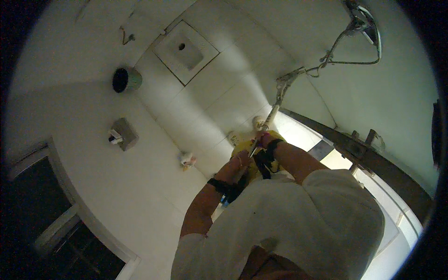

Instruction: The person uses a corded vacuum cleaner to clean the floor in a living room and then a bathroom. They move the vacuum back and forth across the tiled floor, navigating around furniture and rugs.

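A long, thin, light pole (273, 112) slants away from my body toward the right wall. Its far end meets a ragged grey part (287, 81), too dim to name. Higher on the pole, my right hand (265, 139) is closed around it. Below and to the left, nearer my body, my left hand (241, 160) also grips the pole, though its fingers are partly hidden. Dark bands circle both wrists. Just beyond my hands are my two feet in pale patterned footwear (258, 122), standing on the tiled floor (219, 88).
A squat toilet pan (189, 46) is set into the floor ahead. Along the left wall are a dark-mouthed bin (127, 80), a grey holder (124, 134) and a small pale bundle (187, 160). Metal shower fittings (361, 28) hang at upper right, near a doorway frame (354, 144).
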`<state>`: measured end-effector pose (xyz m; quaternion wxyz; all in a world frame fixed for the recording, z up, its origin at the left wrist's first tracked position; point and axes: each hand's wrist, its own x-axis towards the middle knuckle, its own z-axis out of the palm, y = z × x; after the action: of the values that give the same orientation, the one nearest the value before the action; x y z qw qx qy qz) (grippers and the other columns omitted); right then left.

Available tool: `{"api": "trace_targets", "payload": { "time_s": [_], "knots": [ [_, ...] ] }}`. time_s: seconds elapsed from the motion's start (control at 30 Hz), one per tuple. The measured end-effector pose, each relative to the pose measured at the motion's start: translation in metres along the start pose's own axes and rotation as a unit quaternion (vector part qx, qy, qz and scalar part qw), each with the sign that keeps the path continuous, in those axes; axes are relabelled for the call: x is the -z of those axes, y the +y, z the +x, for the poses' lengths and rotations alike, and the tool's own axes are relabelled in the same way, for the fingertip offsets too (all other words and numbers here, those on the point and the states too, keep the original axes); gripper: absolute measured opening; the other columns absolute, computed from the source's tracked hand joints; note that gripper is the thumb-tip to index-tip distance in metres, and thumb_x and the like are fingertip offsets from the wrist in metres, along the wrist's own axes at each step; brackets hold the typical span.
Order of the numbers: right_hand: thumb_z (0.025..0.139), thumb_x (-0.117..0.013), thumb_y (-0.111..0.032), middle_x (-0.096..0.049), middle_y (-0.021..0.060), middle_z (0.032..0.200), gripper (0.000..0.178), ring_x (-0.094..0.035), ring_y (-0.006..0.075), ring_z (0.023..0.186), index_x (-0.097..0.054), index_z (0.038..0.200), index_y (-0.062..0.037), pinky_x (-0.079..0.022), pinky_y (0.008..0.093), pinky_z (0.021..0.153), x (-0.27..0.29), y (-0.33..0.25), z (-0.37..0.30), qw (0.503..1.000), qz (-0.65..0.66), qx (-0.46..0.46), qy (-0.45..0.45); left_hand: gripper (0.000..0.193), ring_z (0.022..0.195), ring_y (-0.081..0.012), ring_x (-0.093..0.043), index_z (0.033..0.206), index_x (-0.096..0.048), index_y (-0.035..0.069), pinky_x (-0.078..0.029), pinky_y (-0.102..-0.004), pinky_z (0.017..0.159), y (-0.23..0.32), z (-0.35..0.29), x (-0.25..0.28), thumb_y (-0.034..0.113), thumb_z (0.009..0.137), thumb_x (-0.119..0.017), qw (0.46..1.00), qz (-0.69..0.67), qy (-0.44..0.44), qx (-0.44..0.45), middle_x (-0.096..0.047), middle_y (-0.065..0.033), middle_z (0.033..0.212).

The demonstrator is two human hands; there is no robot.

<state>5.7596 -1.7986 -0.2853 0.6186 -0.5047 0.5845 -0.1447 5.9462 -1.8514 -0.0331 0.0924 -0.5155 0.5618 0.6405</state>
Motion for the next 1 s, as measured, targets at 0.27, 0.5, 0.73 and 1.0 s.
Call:
{"api": "trace_targets", "payload": {
  "time_s": [0.27,0.5,0.73,1.0],
  "knots": [
    [0.081,-0.046,-0.024,-0.055,0.0104,0.081,0.022,-0.055,0.0241,0.07,-0.05,0.089,-0.0034,-0.046,0.035,0.062,-0.007,-0.031,0.004,0.895,0.404,-0.186,0.028,0.023,0.049,-0.0175,-0.051,0.085,-0.051,0.003,-0.042,-0.0311,0.039,-0.073,-0.052,0.016,0.016,0.069,-0.06,0.976,-0.053,-0.186,0.096,-0.053,-0.007,0.061],
    [0.077,-0.053,-0.025,-0.057,0.0098,0.082,0.025,-0.055,0.0241,0.068,-0.05,0.092,-0.0054,-0.047,0.0383,0.063,-0.028,-0.049,0.019,0.627,0.698,-0.345,0.041,0.031,0.063,-0.0247,-0.057,0.087,-0.051,0.001,-0.046,-0.0334,0.058,-0.052,-0.112,0.04,0.023,0.068,-0.061,0.981,0.177,-0.013,0.083,-0.058,-0.013,0.073],
    [0.079,-0.049,-0.02,-0.051,0.0084,0.061,0.014,-0.049,0.0222,0.052,-0.047,0.074,-0.0064,-0.045,0.0387,0.052,-0.046,-0.085,0.032,0.63,0.753,-0.183,0.049,0.034,0.064,-0.0323,-0.057,0.094,-0.047,0.003,-0.047,-0.0384,0.058,-0.029,-0.146,0.07,0.023,0.068,-0.058,0.909,0.397,0.126,0.015,-0.056,-0.02,0.074],
    [0.077,-0.051,-0.023,-0.049,0.0092,0.069,0.022,-0.052,0.027,0.065,-0.047,0.087,-0.0043,-0.045,0.045,0.061,-0.066,-0.106,0.028,0.591,0.8,0.017,0.104,0.044,0.069,-0.0299,-0.057,0.101,-0.043,0.006,-0.046,-0.0379,0.063,-0.009,-0.156,0.084,0.024,0.065,-0.06,0.962,0.258,0.039,0.078,-0.058,-0.0139,0.076]
  ]
}}
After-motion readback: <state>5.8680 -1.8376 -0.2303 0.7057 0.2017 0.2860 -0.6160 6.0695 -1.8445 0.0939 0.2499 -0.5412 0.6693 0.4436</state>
